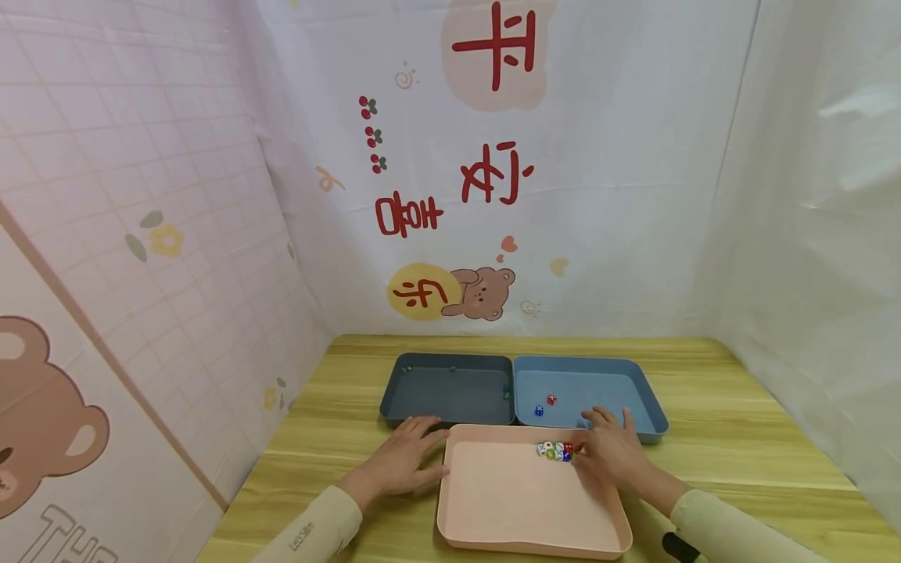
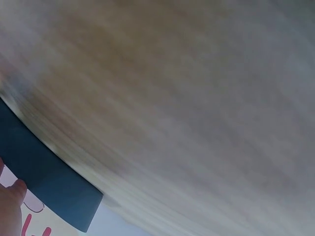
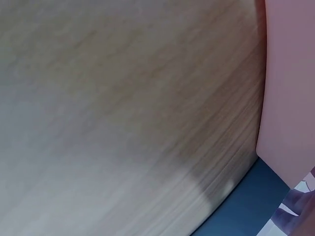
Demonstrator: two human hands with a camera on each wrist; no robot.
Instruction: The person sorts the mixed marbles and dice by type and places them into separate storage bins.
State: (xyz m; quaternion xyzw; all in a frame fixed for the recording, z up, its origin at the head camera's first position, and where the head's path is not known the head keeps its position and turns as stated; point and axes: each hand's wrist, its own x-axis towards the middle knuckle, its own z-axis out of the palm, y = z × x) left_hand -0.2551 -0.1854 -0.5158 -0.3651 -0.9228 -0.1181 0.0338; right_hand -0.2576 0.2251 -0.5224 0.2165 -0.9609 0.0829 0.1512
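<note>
A pale pink tray (image 1: 507,500) lies nearest me on the table. Inside it, a small cluster of dice (image 1: 559,451) in white, red, blue and green sits toward the back right. My right hand (image 1: 615,451) reaches over that tray's right side, thumb and fingers apart, its fingertips right at the dice. At the tray's upper left corner, my left hand (image 1: 401,460) rests with loosely spread fingers against the rim. In the left wrist view only a bit of the left hand (image 2: 10,209) shows. The right wrist view catches the right fingers (image 3: 290,216) at its edge.
Behind the pink tray stand a dark slate tray (image 1: 450,399) holding a few green dice and a blue tray (image 1: 598,383) with a blue die (image 1: 539,410) and a red die (image 1: 552,399). A wood-grain table (image 1: 732,446) carries them. Printed white cloth (image 1: 619,195) hangs around it.
</note>
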